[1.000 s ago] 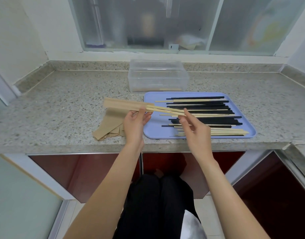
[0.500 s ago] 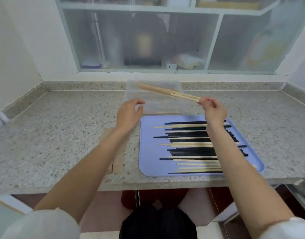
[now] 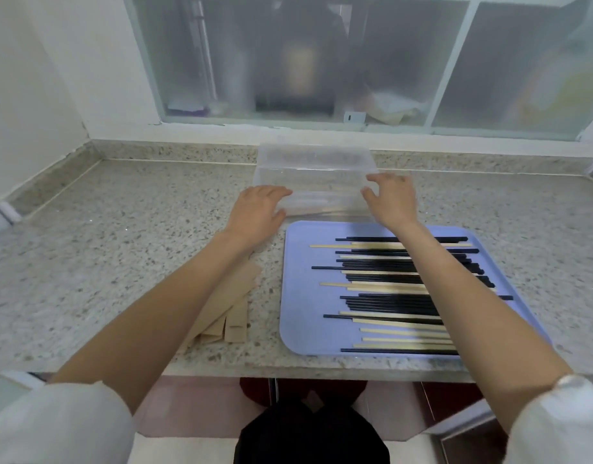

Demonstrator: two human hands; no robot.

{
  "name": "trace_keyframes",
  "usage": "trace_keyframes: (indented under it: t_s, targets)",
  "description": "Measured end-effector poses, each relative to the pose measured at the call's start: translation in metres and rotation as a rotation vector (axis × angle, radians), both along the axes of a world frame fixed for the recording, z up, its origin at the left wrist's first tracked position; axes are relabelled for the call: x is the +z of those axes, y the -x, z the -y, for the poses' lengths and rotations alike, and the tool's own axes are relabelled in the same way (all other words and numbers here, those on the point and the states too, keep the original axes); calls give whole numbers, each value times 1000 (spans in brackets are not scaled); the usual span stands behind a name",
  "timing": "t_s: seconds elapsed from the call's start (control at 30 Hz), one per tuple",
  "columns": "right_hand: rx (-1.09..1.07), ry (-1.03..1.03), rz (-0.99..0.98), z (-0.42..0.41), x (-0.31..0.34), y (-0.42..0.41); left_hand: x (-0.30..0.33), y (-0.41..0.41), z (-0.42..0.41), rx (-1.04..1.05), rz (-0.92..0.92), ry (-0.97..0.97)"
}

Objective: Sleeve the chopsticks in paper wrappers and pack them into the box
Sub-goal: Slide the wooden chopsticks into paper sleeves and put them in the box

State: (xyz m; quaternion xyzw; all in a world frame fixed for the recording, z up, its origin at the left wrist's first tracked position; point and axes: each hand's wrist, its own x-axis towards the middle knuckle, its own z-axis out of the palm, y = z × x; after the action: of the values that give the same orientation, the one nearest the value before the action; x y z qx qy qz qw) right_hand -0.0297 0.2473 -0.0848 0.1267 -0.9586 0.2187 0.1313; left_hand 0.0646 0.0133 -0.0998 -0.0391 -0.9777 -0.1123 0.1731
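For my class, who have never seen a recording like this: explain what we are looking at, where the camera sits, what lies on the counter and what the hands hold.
There is no machine here. A person wears a camera on the head, so the single view looks forward and down along both bare arms. On the speckled stone counter lie a lilac plastic tray of loose black and pale wooden chopsticks, a fan of brown paper wrappers to its left, and a clear plastic box behind the tray. The left hand and the right hand reach to the box's near corners with relaxed, spread fingers. Neither has a grip on anything; whether they touch the box is unclear.
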Motion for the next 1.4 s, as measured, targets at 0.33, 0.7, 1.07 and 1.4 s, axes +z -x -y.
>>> trace_keyframes:
  t_s: [0.33, 0.7, 1.07, 1.4]
  targets:
    - [396, -608, -70, 15, -38, -57, 2, -76, 15, 96, 417, 51]
    - [458, -678, -143, 29, -41, -78, 0, -134, 31, 180, 556, -11]
    - [762, -375, -459, -1, -51, -173, -16, -159, 31, 212, 276, -127]
    - [659, -334, -338, -9, -68, -186, -19, -181, 27, 271, 388, -205]
